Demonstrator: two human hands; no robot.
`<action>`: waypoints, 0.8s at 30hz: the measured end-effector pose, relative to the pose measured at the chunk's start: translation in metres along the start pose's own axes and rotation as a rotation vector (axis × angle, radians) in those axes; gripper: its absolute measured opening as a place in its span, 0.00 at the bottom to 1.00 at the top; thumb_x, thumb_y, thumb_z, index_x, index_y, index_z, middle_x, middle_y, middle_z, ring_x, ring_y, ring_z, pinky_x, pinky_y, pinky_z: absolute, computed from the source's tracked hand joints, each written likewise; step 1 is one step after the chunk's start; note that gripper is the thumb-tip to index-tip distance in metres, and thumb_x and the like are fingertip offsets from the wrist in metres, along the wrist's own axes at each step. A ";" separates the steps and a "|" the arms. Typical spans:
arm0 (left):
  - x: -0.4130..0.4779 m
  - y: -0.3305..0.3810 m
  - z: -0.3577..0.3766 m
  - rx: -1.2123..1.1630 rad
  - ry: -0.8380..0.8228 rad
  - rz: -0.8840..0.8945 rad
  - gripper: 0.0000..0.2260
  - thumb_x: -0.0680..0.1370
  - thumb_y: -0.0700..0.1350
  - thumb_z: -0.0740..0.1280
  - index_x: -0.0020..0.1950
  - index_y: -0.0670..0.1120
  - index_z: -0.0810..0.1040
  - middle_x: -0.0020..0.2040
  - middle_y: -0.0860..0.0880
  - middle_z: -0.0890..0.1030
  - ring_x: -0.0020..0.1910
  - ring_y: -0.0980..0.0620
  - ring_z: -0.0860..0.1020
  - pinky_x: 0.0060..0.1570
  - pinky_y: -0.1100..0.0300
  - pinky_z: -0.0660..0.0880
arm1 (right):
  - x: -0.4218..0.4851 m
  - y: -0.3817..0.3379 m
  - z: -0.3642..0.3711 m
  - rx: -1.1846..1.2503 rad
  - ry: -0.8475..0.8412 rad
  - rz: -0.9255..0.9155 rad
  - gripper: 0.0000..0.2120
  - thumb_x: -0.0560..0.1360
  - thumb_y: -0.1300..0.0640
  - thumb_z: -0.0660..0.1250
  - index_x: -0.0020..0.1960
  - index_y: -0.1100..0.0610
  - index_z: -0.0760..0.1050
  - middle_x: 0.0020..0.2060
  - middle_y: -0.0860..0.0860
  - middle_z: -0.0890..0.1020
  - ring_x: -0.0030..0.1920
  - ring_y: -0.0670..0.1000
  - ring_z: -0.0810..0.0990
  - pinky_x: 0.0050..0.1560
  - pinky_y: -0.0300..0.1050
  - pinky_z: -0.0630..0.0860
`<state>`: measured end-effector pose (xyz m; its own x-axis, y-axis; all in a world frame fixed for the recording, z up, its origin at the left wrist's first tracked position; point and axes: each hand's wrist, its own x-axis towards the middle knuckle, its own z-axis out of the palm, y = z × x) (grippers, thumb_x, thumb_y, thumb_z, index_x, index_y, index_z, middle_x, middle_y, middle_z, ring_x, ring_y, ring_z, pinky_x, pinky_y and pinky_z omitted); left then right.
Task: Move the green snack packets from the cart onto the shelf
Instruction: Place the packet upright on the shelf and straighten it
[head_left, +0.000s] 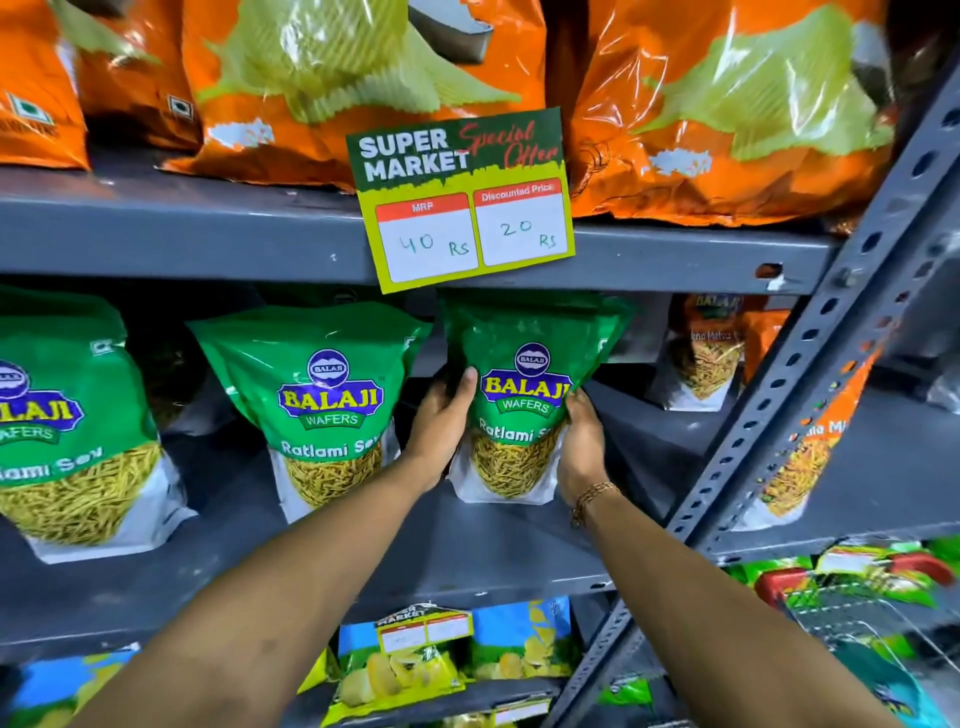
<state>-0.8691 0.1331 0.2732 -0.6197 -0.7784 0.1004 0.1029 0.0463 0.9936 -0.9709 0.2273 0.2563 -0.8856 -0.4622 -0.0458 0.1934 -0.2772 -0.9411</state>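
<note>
A green Balaji snack packet stands upright on the grey middle shelf, right of centre. My left hand grips its left edge and my right hand grips its right edge. Two more green packets stand on the same shelf: one just to the left and one at the far left. The cart, with a red handle and green packets inside, shows at the lower right.
A price card hangs from the upper shelf edge just above the held packet. Orange bags fill the upper shelf. Orange packets stand behind the slanted upright on the right. Blue and yellow bags sit below.
</note>
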 end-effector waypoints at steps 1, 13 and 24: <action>0.000 0.002 0.002 -0.015 -0.006 -0.001 0.17 0.79 0.49 0.59 0.65 0.45 0.71 0.54 0.56 0.74 0.55 0.59 0.71 0.42 0.80 0.68 | -0.002 -0.003 0.001 0.008 0.013 0.005 0.19 0.76 0.57 0.57 0.65 0.59 0.71 0.63 0.59 0.78 0.63 0.58 0.77 0.67 0.56 0.71; 0.006 -0.009 0.001 -0.015 0.027 0.037 0.04 0.77 0.47 0.63 0.43 0.49 0.73 0.44 0.53 0.80 0.43 0.58 0.78 0.51 0.59 0.74 | 0.011 0.002 -0.002 -0.064 0.066 0.036 0.20 0.77 0.54 0.55 0.66 0.58 0.70 0.66 0.57 0.75 0.65 0.57 0.74 0.69 0.58 0.69; -0.014 0.003 0.003 0.158 0.159 -0.072 0.19 0.79 0.50 0.58 0.64 0.38 0.70 0.61 0.43 0.76 0.63 0.45 0.73 0.55 0.60 0.66 | -0.010 0.007 -0.004 -0.233 0.203 0.048 0.24 0.70 0.46 0.53 0.56 0.60 0.74 0.62 0.57 0.77 0.61 0.55 0.75 0.67 0.52 0.69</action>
<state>-0.8625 0.1460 0.2750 -0.4892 -0.8716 0.0317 -0.0681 0.0744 0.9949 -0.9617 0.2330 0.2486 -0.9486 -0.2858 -0.1357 0.1556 -0.0478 -0.9867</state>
